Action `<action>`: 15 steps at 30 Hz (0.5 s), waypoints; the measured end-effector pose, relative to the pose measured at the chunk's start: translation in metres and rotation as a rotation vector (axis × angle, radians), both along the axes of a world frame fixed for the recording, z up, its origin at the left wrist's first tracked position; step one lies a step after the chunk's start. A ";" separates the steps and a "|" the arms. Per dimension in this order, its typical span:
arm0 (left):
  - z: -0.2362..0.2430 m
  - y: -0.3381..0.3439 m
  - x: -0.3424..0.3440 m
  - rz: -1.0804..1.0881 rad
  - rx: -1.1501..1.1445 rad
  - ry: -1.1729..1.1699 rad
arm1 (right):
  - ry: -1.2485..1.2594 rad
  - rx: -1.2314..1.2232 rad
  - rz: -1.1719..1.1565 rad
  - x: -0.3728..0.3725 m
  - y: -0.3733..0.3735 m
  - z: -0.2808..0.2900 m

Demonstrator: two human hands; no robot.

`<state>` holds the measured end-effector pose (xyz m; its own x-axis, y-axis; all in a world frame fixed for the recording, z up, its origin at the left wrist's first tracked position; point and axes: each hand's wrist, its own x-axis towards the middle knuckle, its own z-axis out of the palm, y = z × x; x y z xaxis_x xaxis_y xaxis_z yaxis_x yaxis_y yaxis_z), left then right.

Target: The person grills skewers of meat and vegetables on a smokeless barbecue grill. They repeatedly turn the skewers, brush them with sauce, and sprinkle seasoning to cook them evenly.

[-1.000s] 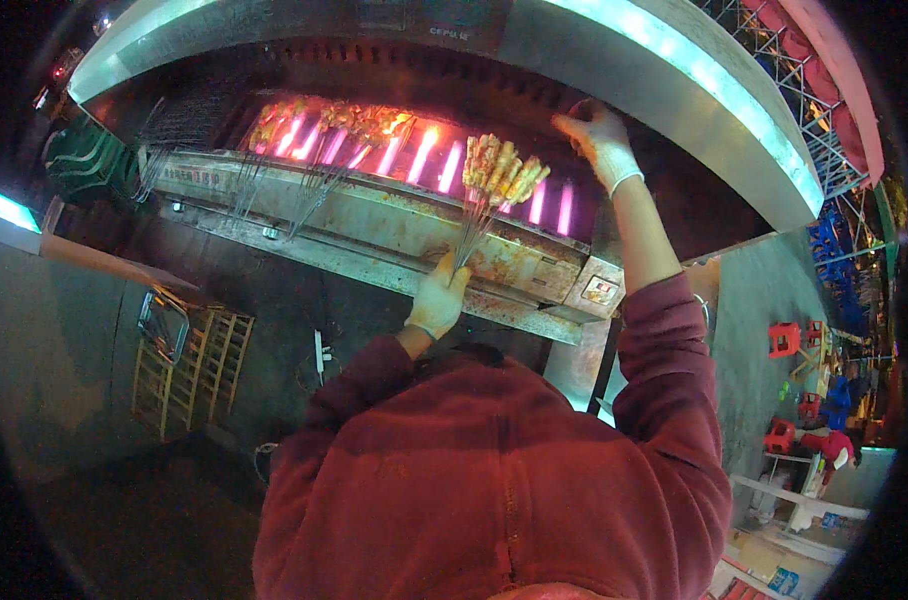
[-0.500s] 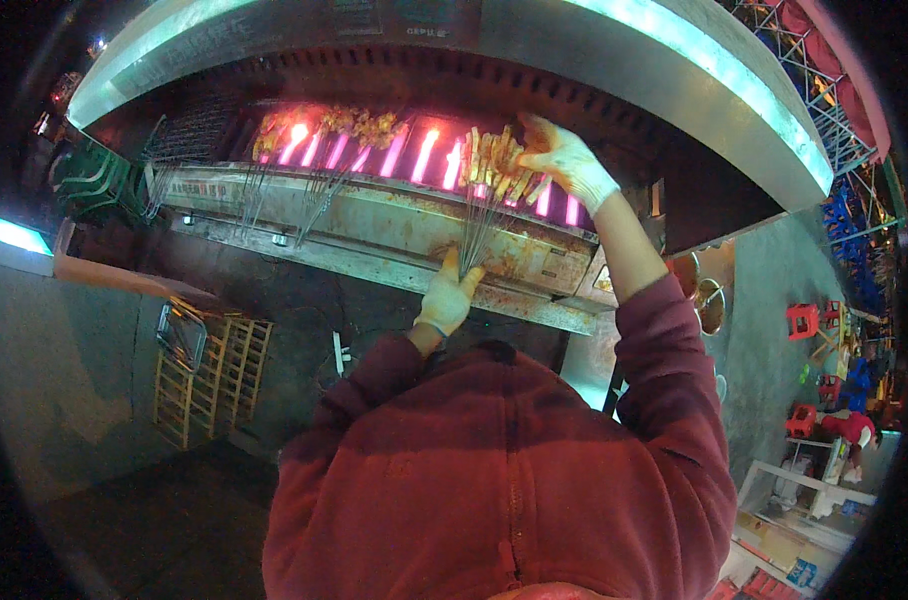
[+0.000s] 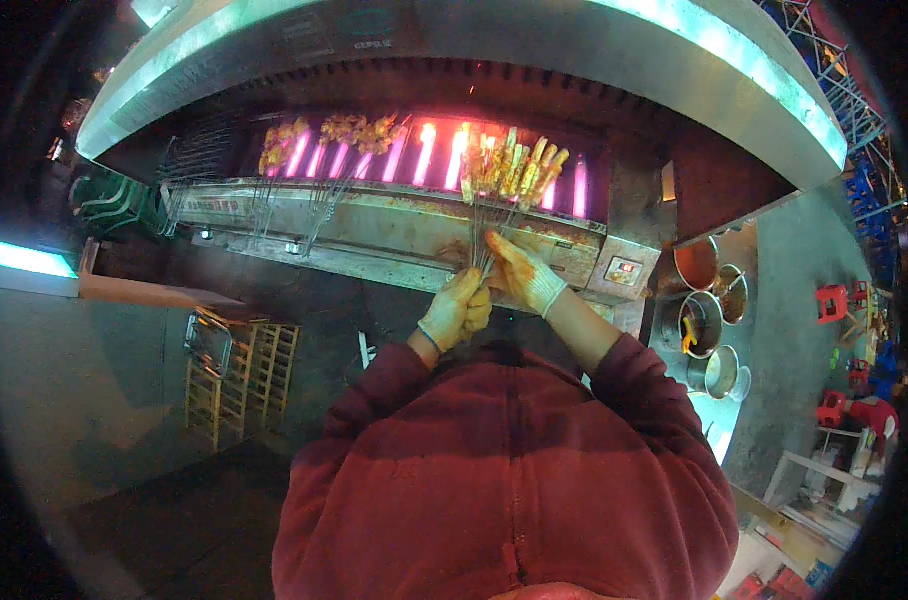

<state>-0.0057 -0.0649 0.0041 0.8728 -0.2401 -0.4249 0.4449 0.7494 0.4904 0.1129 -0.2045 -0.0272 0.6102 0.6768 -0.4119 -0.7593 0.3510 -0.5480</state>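
Observation:
A bunch of skewers (image 3: 515,172) with pale, stick-shaped food lies over the glowing grill (image 3: 426,155), the metal sticks pointing toward me. Wearing a stained glove, my left hand (image 3: 456,309) is closed round the near ends of these sticks. My right hand (image 3: 526,275), in a white glove, is against the same sticks from the right, a little nearer the food; its thumb side faces up and part of its fingers is hidden. Farther left on the grill rest more skewers of browned, chunky pieces (image 3: 359,132), which neither hand touches.
A metal hood (image 3: 534,45) arches over the grill. Bare skewers or a wire rack (image 3: 196,160) sit at the grill's left end. Several pots (image 3: 699,325) stand to the right. Wooden racks (image 3: 239,380) are on the floor at left, red stools (image 3: 831,303) at far right.
My right hand has come back from the food end of the skewers to the sticks beside my left hand. The food sticks are now fanned farther right.

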 end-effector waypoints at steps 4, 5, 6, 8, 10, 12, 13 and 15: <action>0.002 0.002 0.005 -0.042 0.356 0.036 | 0.032 0.042 -0.024 0.002 0.021 -0.010; -0.001 0.003 0.006 -0.053 0.504 0.040 | -0.022 0.013 -0.074 0.000 0.027 -0.009; -0.004 0.001 0.007 0.033 0.942 -0.154 | -0.076 -0.020 -0.126 0.000 0.029 -0.010; -0.009 -0.003 0.010 0.101 1.590 -0.409 | -0.234 -0.154 -0.055 -0.002 0.025 -0.010; 0.000 -0.007 0.013 -0.035 1.808 -0.333 | -0.443 -0.360 0.021 -0.002 0.023 -0.012; -0.001 -0.007 0.015 -0.059 1.704 -0.322 | -0.691 -0.640 0.117 -0.001 0.026 -0.015; -0.009 -0.004 0.013 0.041 1.601 -0.423 | -0.653 -0.556 0.095 -0.002 0.024 -0.015; -0.016 -0.001 0.007 0.081 1.159 -0.390 | -0.572 -0.392 0.043 -0.005 0.014 -0.017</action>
<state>0.0010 -0.0660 -0.0117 0.9842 0.1673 -0.0584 0.0919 -0.1998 0.9755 0.1079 -0.1901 -0.0442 0.7804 0.5719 -0.2527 -0.3223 0.0216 -0.9464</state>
